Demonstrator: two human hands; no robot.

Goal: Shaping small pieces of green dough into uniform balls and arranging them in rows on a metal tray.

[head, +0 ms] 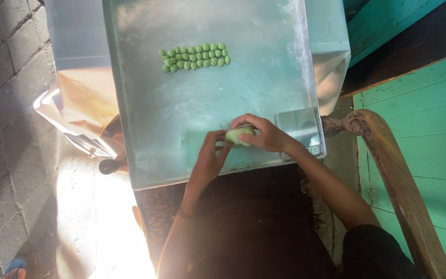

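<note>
On the far left lies grey brick paving, and against the desk's left edge leans crumpled brown paper (86, 103) caught in bright sun. The metal desk (150, 129) carries, toward its far side, a tidy block of small green dough balls (194, 56), laid touching one another in three rows; I count roughly thirty, though the exact number is hard to fix at this size. Judging from that block, a good share of the shaping is already done, while what remains is the single lump of pale green dough (239, 135) near the desk's front edge, which looks several times larger than any finished ball and so should yield a few more. The left hand (210, 157) touches the lump's left side with loosely curled fingers, and the right hand (267, 135) closes over its top and right side, so both hands grasp it together. Just right of the hands sits one small flat digital scale (300, 129), its pan bare. Farther right stand one curved wooden armrest (388, 170) and turquoise boards (424, 113).
</note>
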